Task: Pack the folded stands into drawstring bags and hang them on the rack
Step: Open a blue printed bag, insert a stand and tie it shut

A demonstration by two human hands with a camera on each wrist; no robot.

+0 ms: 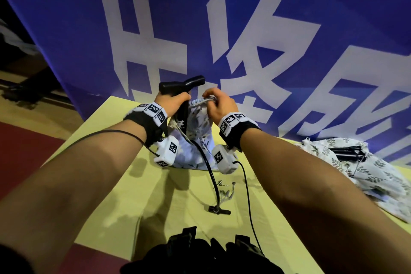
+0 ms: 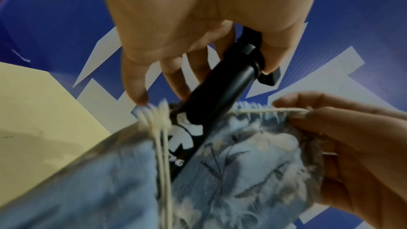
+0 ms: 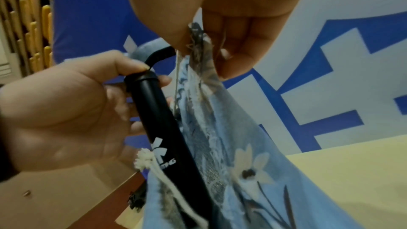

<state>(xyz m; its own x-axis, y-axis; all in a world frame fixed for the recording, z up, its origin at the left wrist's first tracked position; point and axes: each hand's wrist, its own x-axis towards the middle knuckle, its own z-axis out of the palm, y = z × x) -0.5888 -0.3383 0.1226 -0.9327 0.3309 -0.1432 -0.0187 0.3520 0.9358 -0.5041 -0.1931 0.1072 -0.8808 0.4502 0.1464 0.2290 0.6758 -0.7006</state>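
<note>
Here the biggest thing is the blue banner [image 1: 222, 29] with white characters, standing just behind the yellow table [image 1: 155, 207]. On that table, near its far edge, sits the flowered drawstring bag [image 1: 198, 127], propped upright. To the right of this bag lies a second flowered bag [image 1: 364, 162] with a black stand [image 1: 347, 151] lying on it. In front of the upright bag, a black hose [image 1: 209, 169] trails to a small T-shaped fitting [image 1: 219, 209].

The black tube with a T-handle [image 1: 182, 104] stands partly inside the bag's mouth, its handle and upper half above the rim. The left hand [image 1: 175, 101] is clamped round the tube just under the handle. The right hand [image 1: 219, 102] pinches the rim of the bag, with its cord, between thumb and fingers, holding the mouth up and open.

The risk, as I judge it, lies in the loose cream cords [image 2: 161, 145] hanging across the opening beside the tube: they could snag it on the way down. The trailing hose may also stay outside and stop the mouth from closing. If the pinch slips, the soft cloth would likely collapse round the tube.
</note>
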